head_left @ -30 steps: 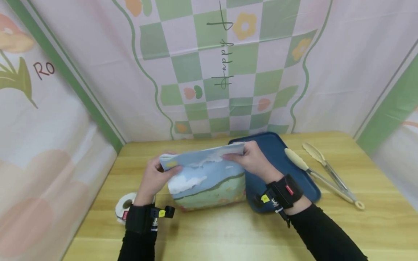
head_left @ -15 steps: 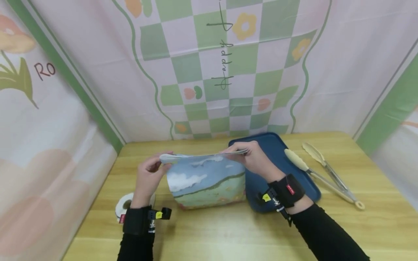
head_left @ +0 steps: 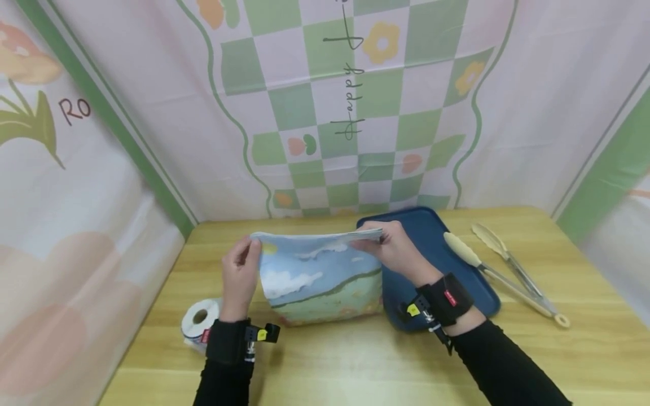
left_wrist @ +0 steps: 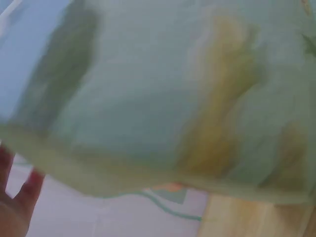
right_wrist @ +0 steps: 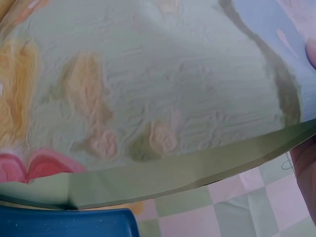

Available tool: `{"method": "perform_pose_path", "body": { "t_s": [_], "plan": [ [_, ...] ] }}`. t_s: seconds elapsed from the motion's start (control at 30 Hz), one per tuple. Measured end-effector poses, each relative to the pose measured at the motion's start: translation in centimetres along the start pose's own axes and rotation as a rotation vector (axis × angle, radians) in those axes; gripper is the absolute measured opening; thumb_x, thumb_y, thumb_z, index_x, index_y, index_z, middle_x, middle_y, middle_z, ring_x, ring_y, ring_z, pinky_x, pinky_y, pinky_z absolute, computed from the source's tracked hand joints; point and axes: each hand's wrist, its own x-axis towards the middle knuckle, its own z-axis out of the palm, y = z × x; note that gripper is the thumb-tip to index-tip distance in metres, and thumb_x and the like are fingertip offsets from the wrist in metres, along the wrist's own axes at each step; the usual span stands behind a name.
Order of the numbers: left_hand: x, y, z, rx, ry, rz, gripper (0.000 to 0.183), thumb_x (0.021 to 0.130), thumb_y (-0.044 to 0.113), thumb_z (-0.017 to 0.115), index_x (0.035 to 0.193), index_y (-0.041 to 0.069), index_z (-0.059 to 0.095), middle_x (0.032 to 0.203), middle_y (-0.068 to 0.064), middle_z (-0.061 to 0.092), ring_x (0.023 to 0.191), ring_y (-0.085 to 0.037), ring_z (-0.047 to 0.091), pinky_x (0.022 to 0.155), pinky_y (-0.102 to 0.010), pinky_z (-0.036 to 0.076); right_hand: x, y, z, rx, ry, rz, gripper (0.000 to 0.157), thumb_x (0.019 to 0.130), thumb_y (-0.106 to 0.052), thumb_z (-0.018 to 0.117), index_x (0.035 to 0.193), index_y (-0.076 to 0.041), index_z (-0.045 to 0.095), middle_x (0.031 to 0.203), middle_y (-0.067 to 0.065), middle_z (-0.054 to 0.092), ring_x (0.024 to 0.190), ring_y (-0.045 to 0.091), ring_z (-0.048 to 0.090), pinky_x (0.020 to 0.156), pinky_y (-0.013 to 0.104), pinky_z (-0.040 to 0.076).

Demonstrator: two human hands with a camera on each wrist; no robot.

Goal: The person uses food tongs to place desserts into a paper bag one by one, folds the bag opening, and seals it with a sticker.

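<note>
A bag (head_left: pixel 320 282) printed with a painted landscape of blue sky, white clouds and green hills stands on the wooden table. My left hand (head_left: pixel 240 273) pinches its top left corner; the fingers behind the bag are hidden. At the top right corner my right hand (head_left: pixel 393 248) grips the rim, thumb on the near side. The rim runs nearly level between the hands, its layers close together. The left wrist view shows the bag's printed side (left_wrist: pixel 148 98) blurred, with fingertips at the left edge. Flowers on the bag (right_wrist: pixel 187 89) fill much of the right wrist view.
A dark blue tray (head_left: pixel 437 270) lies behind and right of the bag, partly under the right forearm. Tongs with cream tips (head_left: pixel 513 270) lie spread, one arm over the tray's edge. A white roll (head_left: pixel 200 318) sits beside my left wrist. A patterned curtain (head_left: pixel 330 113) hangs behind the table (head_left: pixel 355 372).
The bag's top edge tipped toward level, then its left end came up straighter. My left hand shifted right and changed its hold at the corner, uncovering more of the roll. The right hand barely moved.
</note>
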Motion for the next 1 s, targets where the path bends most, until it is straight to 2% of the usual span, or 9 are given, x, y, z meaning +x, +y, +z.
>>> {"method": "perform_pose_path", "body": {
  "t_s": [0.2, 0.33, 0.43, 0.5, 0.67, 0.77, 0.83, 0.9, 1.0],
  "plan": [
    [0.0, 0.1, 0.6, 0.032, 0.033, 0.084, 0.037, 0.102, 0.009, 0.047, 0.067, 0.001, 0.039, 0.059, 0.001, 0.029, 0.051, -0.009, 0.026, 0.054, -0.027, 0.026, 0.0, -0.1, 0.0, 0.017, 0.008, 0.088, 0.020, 0.085, -0.001, 0.070, 0.077, -0.014, 0.058, 0.063, -0.002, 0.042, 0.054, 0.007, 0.033, 0.056, 0.025, 0.031],
    [0.0, -0.2, -0.1, -0.027, -0.125, 0.001, 0.009, 0.098, 0.004, 0.054, 0.092, 0.000, 0.060, 0.079, 0.005, 0.055, 0.072, -0.004, 0.051, 0.073, -0.019, 0.041, -0.2, -0.3, 0.1, 0.025, 0.024, 0.111, 0.011, 0.087, -0.005, 0.070, 0.084, -0.014, 0.063, 0.067, 0.000, 0.054, 0.056, 0.006, 0.041, 0.058, 0.024, 0.035],
    [0.0, -0.2, -0.9, -0.091, -0.262, -0.114, 0.034, 0.093, 0.002, 0.059, 0.127, 0.002, 0.057, 0.112, 0.006, 0.063, 0.106, -0.010, 0.059, 0.097, -0.020, 0.042, -0.3, -0.5, 0.3, 0.040, 0.032, 0.124, 0.007, 0.088, -0.007, 0.069, 0.094, -0.012, 0.069, 0.078, 0.002, 0.066, 0.062, 0.007, 0.051, 0.062, 0.024, 0.041],
    [0.0, -0.2, -1.3, -0.115, -0.323, -0.152, 0.046, 0.093, 0.002, 0.060, 0.138, 0.004, 0.050, 0.122, 0.009, 0.061, 0.114, -0.012, 0.058, 0.098, -0.021, 0.044, -0.4, -0.6, 0.4, 0.035, 0.030, 0.131, 0.010, 0.089, -0.008, 0.068, 0.098, -0.012, 0.070, 0.084, 0.003, 0.071, 0.065, 0.007, 0.056, 0.064, 0.023, 0.044],
    [0.2, -0.2, -1.4, -0.157, -0.342, -0.075, 0.041, 0.093, -0.002, 0.058, 0.135, 0.001, 0.053, 0.128, 0.011, 0.061, 0.105, -0.006, 0.060, 0.080, -0.020, 0.048, -0.6, -0.6, 0.4, 0.012, 0.004, 0.088, 0.017, 0.091, -0.008, 0.066, 0.107, -0.012, 0.069, 0.094, 0.005, 0.072, 0.065, 0.003, 0.057, 0.063, 0.023, 0.045],
    [0.2, -0.2, -1.2, -0.177, -0.327, -0.008, 0.035, 0.093, -0.005, 0.057, 0.126, 0.005, 0.058, 0.130, 0.010, 0.061, 0.091, 0.000, 0.058, 0.070, -0.017, 0.044, -0.6, -0.5, 0.2, 0.022, -0.025, 0.033, 0.031, 0.091, -0.006, 0.064, 0.122, -0.012, 0.067, 0.072, 0.003, 0.062, 0.050, -0.001, 0.036, 0.053, 0.022, 0.036],
    [0.2, -0.1, -1.0, -0.178, -0.320, 0.028, 0.031, 0.093, -0.006, 0.057, 0.119, 0.010, 0.060, 0.127, 0.011, 0.062, 0.092, 0.000, 0.058, 0.069, -0.016, 0.042, -0.6, -0.4, 0.0, 0.017, -0.044, -0.032, 0.038, 0.091, -0.002, 0.063, 0.127, -0.014, 0.065, 0.076, 0.005, 0.066, 0.051, -0.001, 0.042, 0.054, 0.021, 0.037],
    [0.1, 0.1, -0.9, -0.170, -0.316, 0.058, 0.032, 0.093, -0.007, 0.056, 0.116, 0.015, 0.061, 0.120, 0.011, 0.064, 0.093, -0.001, 0.059, 0.079, -0.018, 0.045, -0.6, -0.4, -0.1, 0.005, -0.058, -0.095, 0.039, 0.090, 0.001, 0.063, 0.126, -0.014, 0.067, 0.076, 0.006, 0.068, 0.059, 0.002, 0.055, 0.060, 0.018, 0.044],
    [0.1, 0.2, -0.8, -0.146, -0.292, 0.101, 0.035, 0.091, -0.012, 0.054, 0.106, 0.016, 0.067, 0.110, 0.014, 0.068, 0.107, -0.006, 0.061, 0.106, -0.025, 0.040, -0.6, -0.4, -0.3, -0.007, -0.066, -0.160, 0.036, 0.088, 0.006, 0.064, 0.117, -0.014, 0.072, 0.110, 0.011, 0.074, 0.100, 0.013, 0.069, 0.085, 0.019, 0.053]
  ]
}}
